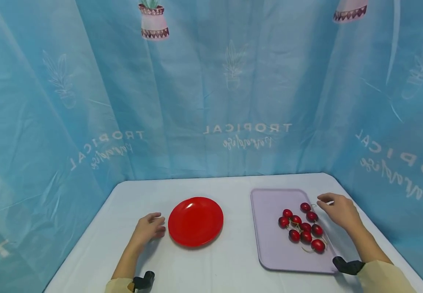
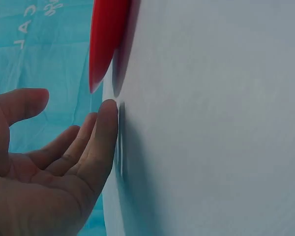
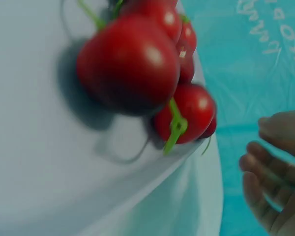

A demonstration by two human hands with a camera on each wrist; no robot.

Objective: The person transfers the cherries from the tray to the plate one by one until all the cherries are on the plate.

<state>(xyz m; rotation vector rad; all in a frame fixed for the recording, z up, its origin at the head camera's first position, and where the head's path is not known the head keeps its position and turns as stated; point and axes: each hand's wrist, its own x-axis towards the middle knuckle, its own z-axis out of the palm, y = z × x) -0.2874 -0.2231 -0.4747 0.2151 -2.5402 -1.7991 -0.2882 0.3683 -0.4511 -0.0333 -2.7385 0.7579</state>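
Note:
A round, glossy red plate lies on the white table, left of the middle. My left hand is just left of its rim, thumb and fingers apart with nothing between them; the left wrist view shows the plate's edge beyond the fingertips. Several dark red cherries with green stems are clustered on the right half of a pale purple tray. My right hand hovers by the tray's right edge, fingers loosely bent and holding nothing. Cherries loom large in the right wrist view, apart from the fingers.
The white table has a stretch of cloth between plate and tray. Blue printed curtains stand behind the table and along both sides. A black strap sits at the right wrist, another at the left.

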